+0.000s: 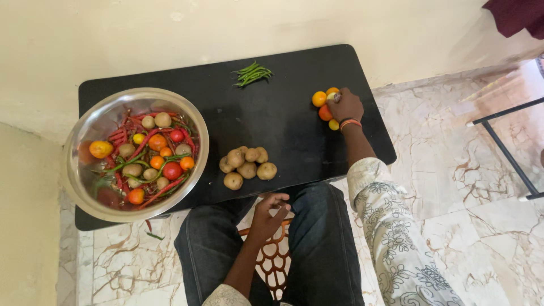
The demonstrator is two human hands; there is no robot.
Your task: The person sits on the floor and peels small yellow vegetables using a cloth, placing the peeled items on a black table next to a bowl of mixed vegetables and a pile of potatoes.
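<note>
Now the right hand [344, 106] rests curled over the tomatoes [321, 100] clustered on the counter [283, 113], partly hiding them, while the left hand [268, 215] lies loosely open, empty, just below the potatoes [247, 166].

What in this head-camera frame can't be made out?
- Tomatoes, head view: some hidden under the right hand; grip unclear.
- Steel bowl: lower contents buried under chillies and potatoes.
- Left hand: palm faces away.
- Metal frame: cut off by right edge.

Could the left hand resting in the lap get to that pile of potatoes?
Probably yes: the left hand rests just below the table edge, the potatoes lie close above it, nothing between.
</note>
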